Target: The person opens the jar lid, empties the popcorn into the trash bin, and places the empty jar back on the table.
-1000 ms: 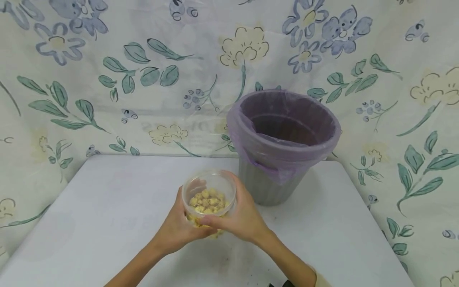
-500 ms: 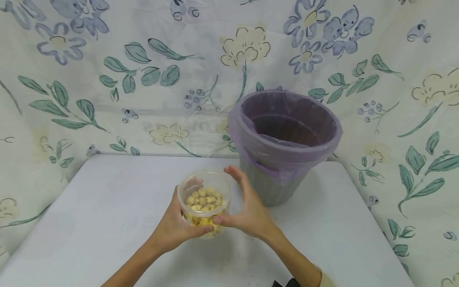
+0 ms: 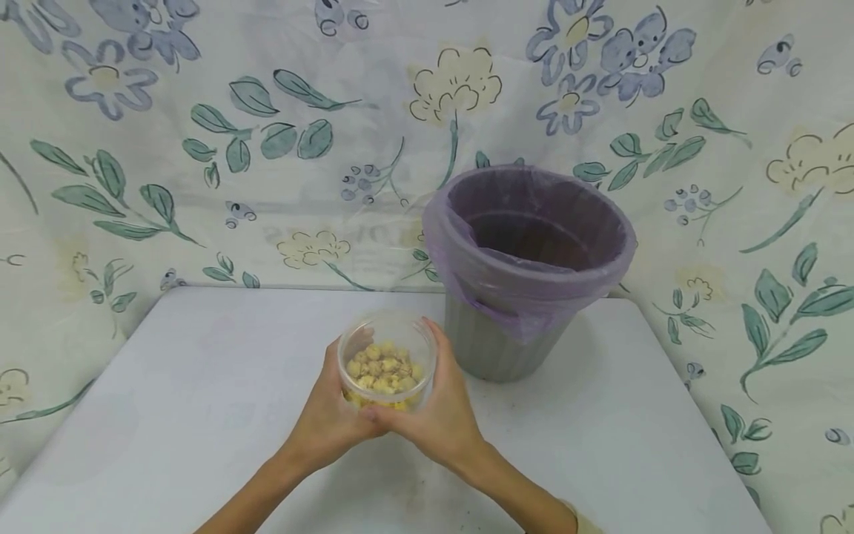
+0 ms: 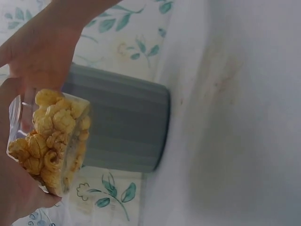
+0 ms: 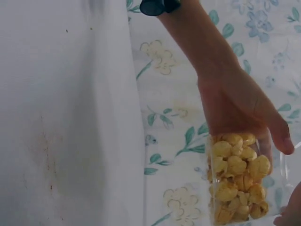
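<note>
A round clear plastic tub [image 3: 408,335], partly filled with yellow popcorn [image 3: 382,367], is held upright between both hands in the head view. My left hand [image 3: 330,419] grips its left side, and my right hand [image 3: 445,419] wraps the right side with fingers along the far wall. Both thumbs meet at the near side below the rim. In the left wrist view the popcorn [image 4: 51,136] shows through the wall, and the tub's base hangs clear of the table. The right wrist view has the left hand [image 5: 240,101] around the tub's far side.
Behind and to the right stands a grey bin [image 3: 503,352] with a purple liner bag [image 3: 534,293] folded over its rim. The white table [image 3: 220,371] has small crumbs and a brownish smear near its front. Flowered cloth [image 3: 373,148] hangs behind.
Half a second ago my right fingers had lifted away from the tub, which sat slightly further left. Now the right hand is round it again and the thumbs have come together.
</note>
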Demonstrator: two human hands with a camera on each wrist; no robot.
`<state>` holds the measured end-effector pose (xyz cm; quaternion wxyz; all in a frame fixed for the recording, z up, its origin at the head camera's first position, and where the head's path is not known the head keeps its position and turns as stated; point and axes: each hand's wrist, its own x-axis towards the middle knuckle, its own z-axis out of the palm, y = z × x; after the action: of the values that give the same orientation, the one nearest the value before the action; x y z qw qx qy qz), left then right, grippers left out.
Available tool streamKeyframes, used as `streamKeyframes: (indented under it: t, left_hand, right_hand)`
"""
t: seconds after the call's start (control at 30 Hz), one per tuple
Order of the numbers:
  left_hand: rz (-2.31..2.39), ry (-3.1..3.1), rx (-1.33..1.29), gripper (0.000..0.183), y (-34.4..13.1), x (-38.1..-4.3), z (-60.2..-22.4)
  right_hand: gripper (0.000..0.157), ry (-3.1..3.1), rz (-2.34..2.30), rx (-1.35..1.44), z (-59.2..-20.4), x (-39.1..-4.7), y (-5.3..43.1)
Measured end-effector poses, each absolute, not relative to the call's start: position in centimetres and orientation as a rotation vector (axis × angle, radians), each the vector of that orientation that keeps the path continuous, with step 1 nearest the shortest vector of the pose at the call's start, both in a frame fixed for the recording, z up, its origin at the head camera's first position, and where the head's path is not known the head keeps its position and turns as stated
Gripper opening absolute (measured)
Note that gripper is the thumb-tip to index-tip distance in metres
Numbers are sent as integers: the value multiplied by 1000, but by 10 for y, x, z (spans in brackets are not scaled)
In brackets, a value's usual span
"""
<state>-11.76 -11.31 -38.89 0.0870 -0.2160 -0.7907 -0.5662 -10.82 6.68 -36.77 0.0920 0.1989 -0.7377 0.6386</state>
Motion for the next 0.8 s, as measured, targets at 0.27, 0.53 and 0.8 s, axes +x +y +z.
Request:
streamKeyframes:
  t: [0.27, 0.53, 0.8]
  left_hand:
    - [-1820, -2404, -675, 105, -118, -112, -386]
    - [-1948, -2393, -788, 104, -117, -111, -385]
    - [-1889, -2401, -667, 104, -113, -113, -383]
  right_hand:
    - [102, -2283, 2027, 875, -359, -129, 86]
    - [115, -2258, 2135, 1234, -358, -150, 107]
    - [119, -2242, 1965, 789, -362, -126, 93]
